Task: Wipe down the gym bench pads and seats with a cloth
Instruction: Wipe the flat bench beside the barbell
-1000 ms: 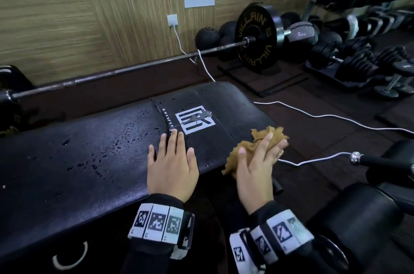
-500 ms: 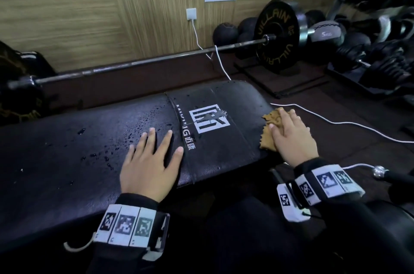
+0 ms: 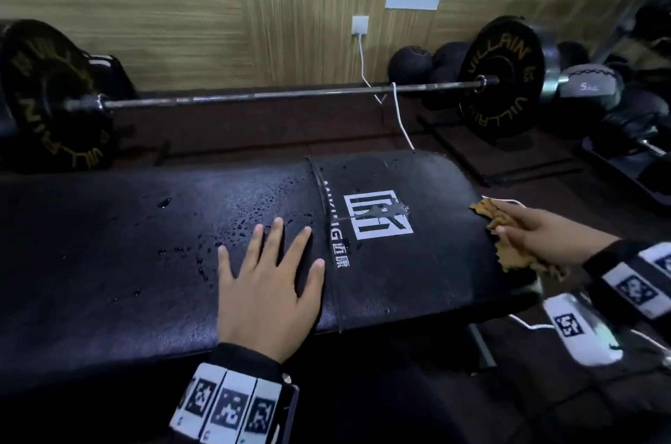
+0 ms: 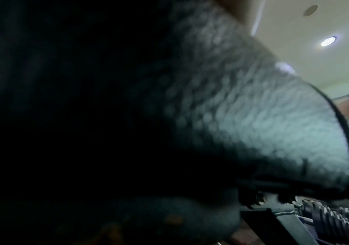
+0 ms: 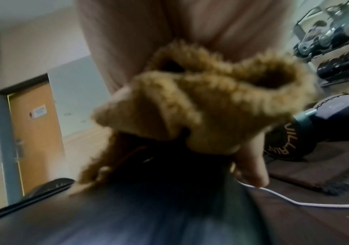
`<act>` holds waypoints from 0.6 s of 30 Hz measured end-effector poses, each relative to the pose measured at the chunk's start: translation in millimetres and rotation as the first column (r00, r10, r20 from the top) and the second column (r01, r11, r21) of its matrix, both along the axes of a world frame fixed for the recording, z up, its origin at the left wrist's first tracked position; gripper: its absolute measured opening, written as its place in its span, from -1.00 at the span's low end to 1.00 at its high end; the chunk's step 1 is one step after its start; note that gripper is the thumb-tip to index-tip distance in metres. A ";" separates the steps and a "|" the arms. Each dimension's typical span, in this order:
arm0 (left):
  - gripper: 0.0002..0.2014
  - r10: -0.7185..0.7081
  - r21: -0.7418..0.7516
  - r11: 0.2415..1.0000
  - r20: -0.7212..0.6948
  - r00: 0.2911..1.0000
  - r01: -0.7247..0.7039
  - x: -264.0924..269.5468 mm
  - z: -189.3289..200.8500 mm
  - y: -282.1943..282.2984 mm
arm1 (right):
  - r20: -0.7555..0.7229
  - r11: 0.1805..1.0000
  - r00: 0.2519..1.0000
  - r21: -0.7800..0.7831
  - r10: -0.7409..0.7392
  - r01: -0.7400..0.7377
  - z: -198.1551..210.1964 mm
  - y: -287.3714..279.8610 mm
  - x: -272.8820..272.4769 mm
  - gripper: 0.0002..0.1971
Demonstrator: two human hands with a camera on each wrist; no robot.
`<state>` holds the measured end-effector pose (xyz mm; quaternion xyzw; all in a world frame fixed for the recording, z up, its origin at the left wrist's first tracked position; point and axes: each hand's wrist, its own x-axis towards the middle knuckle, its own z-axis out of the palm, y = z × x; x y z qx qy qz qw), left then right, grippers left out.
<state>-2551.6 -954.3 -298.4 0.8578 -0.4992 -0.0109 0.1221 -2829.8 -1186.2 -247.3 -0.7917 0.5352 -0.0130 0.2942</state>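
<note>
With the left hand flat and spread on the bench pad and the right hand bunching the cloth against the pad's end, droplets beyond the left fingertips may be missed if wiping stays at that end

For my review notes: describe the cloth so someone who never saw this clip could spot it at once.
Find the black bench lying across the middle of the head view, then follow it to its right end, past the white logo. There the right hand presses a crumpled cloth against the edge. It is the only tan, fuzzy thing among black gear.
</note>
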 end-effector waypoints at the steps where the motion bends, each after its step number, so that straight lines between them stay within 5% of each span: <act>1: -0.39 0.004 -0.001 1.000 0.003 1.000 -0.004 0.0 0.1 -0.1 | 0.023 1.000 1.000 0.019 0.020 -0.020 1.2 -15.3 7.0 -0.47; 8: -0.44 0.015 0.021 1.000 0.003 1.000 -0.015 -2.0 6.8 1.5 | 0.039 0.988 0.998 0.143 0.058 -0.063 4.4 -98.6 67.9 -0.73; 14: -0.45 0.021 0.030 0.999 0.002 1.000 -0.021 -4.0 9.3 1.9 | -0.137 0.988 0.978 -0.004 0.154 -0.156 6.1 -101.4 68.7 -0.48; 18: -0.47 0.021 0.031 0.999 0.014 1.000 -0.021 -4.4 9.2 2.1 | -0.207 0.976 0.954 0.081 0.214 -0.202 4.4 -95.7 46.0 -0.34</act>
